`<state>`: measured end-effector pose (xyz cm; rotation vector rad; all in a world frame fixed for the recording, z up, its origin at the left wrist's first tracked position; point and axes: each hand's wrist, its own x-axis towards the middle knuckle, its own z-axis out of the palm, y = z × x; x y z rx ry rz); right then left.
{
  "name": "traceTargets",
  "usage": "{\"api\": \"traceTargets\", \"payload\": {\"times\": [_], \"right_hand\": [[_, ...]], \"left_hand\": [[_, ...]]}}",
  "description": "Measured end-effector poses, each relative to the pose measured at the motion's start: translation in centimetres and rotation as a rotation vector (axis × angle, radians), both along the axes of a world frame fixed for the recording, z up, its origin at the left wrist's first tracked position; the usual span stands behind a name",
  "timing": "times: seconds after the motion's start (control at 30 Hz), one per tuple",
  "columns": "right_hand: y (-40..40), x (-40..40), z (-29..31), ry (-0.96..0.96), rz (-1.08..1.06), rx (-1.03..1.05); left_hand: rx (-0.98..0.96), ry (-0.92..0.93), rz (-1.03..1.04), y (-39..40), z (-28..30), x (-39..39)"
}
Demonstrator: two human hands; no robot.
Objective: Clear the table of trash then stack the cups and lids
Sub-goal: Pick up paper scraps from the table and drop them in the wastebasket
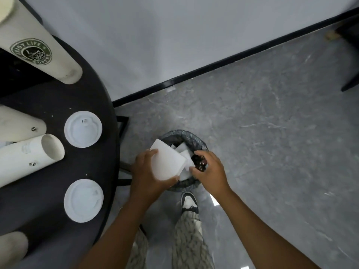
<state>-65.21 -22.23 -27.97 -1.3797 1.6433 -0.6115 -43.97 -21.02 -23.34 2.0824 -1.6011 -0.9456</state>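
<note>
My left hand (148, 171) grips a flat white foam piece (168, 162) over the small bin (196, 138) lined with a black bag on the floor. My right hand (210, 167) holds a bunch of small dark clips (199, 164) just above the bin's opening. More white foam pieces (183, 147) lie inside the bin. On the black round table (58, 105) at the left lie two white lids (83, 129) (83, 200) and several white paper cups, one with a green logo (41, 45), another on its side with its mouth open (33, 156).
The bin stands on grey marbled floor close to the table's edge. A white wall with a black baseboard (233, 57) runs behind it. My shoe (189, 202) is right in front of the bin. A dark furniture leg (349, 74) is at the far right.
</note>
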Motion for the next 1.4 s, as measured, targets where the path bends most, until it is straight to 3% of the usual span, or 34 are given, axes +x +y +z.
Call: {"api": "traceTargets", "payload": {"times": [0.37, 0.67, 1.03, 1.4], "right_hand": [[0.9, -1.9, 2.9, 0.011, -0.002, 0.014], [1.1, -1.3, 6.5, -0.095, 0.0, 0.001], [3.8, 2.5, 22.9, -0.245, 0.065, -0.193], [8.9, 13.1, 40.6, -0.368, 0.182, -0.473]], "left_hand": [[0.077, -0.045, -0.099, -0.8, -0.5, -1.3], [-0.033, 0.035, -0.104, 0.0, 2.4, -1.2], [-0.265, 0.096, -0.026, 4.1, 19.1, 0.8], [-0.638, 0.161, 0.176, 11.6, 35.5, 9.3]]}}
